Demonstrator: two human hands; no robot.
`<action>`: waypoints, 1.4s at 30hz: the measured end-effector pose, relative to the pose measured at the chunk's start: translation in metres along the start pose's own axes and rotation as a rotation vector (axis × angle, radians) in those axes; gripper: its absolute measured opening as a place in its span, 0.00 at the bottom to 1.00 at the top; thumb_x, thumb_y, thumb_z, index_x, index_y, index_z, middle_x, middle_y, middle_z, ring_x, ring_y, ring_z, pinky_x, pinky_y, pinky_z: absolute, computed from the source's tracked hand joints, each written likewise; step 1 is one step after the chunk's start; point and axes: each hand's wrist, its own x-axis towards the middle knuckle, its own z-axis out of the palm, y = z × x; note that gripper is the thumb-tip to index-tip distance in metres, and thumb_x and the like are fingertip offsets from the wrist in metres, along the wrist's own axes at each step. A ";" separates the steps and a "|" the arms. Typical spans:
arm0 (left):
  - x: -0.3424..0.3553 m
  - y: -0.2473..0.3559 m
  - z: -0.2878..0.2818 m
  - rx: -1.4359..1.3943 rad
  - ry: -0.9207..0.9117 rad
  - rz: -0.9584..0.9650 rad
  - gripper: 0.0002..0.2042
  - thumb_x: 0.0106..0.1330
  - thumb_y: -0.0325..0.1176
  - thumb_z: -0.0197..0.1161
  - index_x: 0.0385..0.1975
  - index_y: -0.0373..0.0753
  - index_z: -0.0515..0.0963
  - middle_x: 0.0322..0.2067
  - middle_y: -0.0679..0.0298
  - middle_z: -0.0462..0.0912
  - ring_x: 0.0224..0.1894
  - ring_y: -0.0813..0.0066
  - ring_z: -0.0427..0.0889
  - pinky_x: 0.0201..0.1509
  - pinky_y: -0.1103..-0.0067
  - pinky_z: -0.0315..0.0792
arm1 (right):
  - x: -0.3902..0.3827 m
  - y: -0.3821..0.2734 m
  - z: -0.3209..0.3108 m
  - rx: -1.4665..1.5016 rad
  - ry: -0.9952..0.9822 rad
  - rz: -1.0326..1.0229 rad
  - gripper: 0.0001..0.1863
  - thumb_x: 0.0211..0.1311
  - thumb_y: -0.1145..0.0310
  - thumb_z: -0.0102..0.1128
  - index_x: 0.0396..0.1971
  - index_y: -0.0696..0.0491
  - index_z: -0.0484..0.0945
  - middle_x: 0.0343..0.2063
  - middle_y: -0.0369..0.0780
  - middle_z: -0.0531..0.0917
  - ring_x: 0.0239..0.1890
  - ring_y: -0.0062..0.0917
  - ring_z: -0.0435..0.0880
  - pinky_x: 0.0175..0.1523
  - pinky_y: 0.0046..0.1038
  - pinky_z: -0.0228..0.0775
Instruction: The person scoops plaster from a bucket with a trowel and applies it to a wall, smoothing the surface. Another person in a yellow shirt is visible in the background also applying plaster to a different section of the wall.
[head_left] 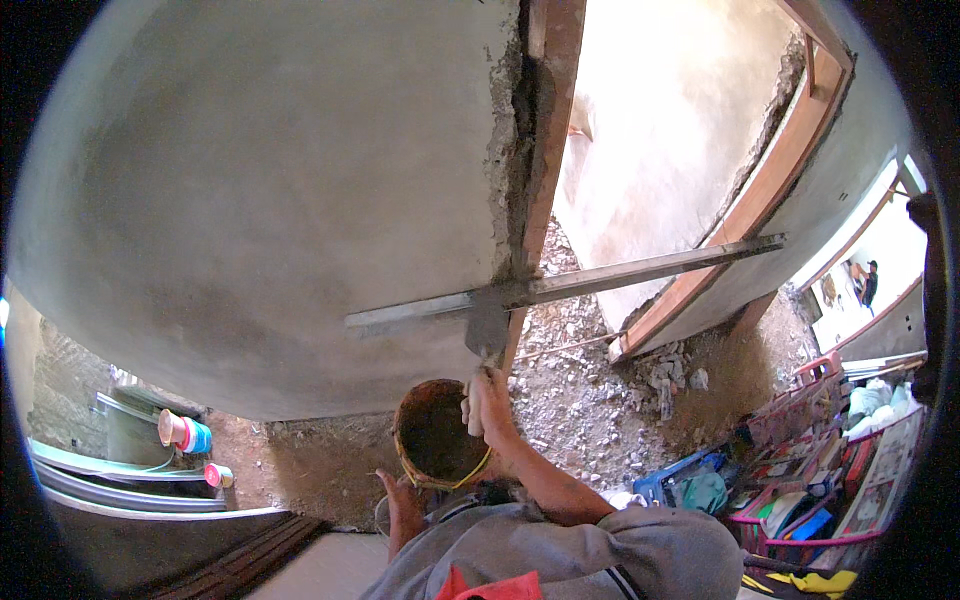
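My right hand [486, 405] is closed round the handle of a trowel. The trowel's grey blade [487, 330] is at the edge of the wooden door post [552, 120], in front of a long straight bar [640, 272] that spans the doorway. Below that hand is a round bucket [408, 425] with a yellow handle and a dark inside; its contents are too dark to make out. My left hand [402, 508] is at the bucket's lower left side and appears to support it, its thumb sticking out and its other fingers partly hidden.
A grey plastered wall [280, 200] fills the left, rough along the post. Rubble [570, 400] covers the doorway floor. A second wooden post [760, 210] stands to the right. Low right is a cluttered rack [800, 480]; small buckets [190, 433] and pipes [130, 500] lie left. Another person [868, 283] is far right.
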 end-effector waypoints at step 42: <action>-0.015 -0.003 -0.002 0.223 0.500 0.057 0.46 0.66 0.77 0.28 0.61 0.41 0.71 0.58 0.62 0.78 0.62 0.63 0.72 0.64 0.54 0.63 | -0.071 0.076 -0.095 -0.630 -0.634 0.501 0.19 0.70 0.55 0.54 0.41 0.57 0.80 0.21 0.38 0.79 0.21 0.24 0.80 0.27 0.29 0.72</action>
